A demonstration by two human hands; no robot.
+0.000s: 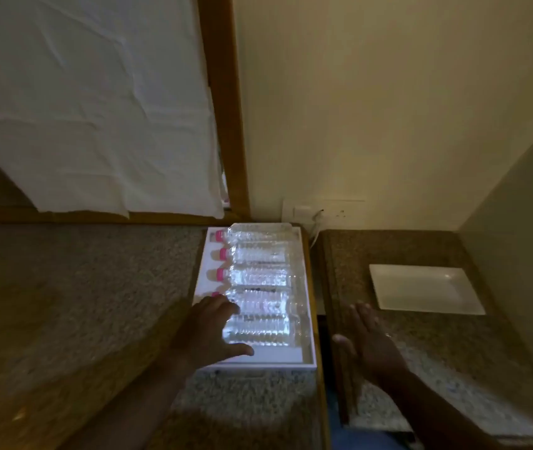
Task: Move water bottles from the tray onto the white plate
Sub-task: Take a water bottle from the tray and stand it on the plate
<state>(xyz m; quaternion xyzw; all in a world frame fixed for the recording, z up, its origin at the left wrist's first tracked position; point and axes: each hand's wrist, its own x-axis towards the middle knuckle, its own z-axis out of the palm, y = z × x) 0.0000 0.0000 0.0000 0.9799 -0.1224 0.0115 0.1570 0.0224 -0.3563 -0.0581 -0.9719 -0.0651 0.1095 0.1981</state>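
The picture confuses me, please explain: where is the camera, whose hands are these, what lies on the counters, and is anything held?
One camera, worn on a person's head, looks down at their bare hands. The left hand reaches over a white tray with five clear bottles lying on their sides; pink caps show on four. It is open and grips nothing yet. The right hand is open over the other counter, empty. The white plate lies there, bare.

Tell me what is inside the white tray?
Five water bottles lie side by side in the tray. The left hand covers the nearest bottles' caps, so those caps cannot be seen fully.
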